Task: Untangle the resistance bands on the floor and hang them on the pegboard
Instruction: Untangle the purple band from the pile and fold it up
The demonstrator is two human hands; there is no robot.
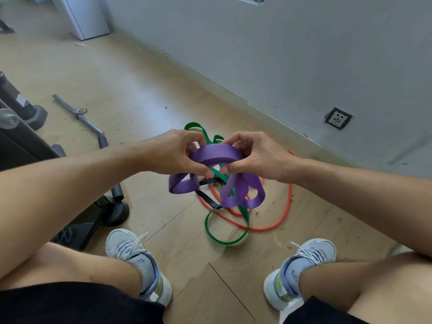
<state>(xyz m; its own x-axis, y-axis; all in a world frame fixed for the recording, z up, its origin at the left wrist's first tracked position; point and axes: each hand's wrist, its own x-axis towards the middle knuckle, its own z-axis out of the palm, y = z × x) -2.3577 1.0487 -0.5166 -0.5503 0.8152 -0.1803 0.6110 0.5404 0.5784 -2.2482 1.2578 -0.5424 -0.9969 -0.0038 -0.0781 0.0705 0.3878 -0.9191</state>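
A wide purple band is lifted off the wooden floor, looped several times and still wound up with a green band. My left hand grips the purple loops from the left, and my right hand pinches them from the right, thumbs nearly meeting below. Under the hands an orange band and a black band lie tangled on the floor. The pegboard is out of view.
My two feet in pale trainers stand either side of the tangle. A black gym machine base and a steel bar lie on the left. A grey wall with a socket runs along the right.
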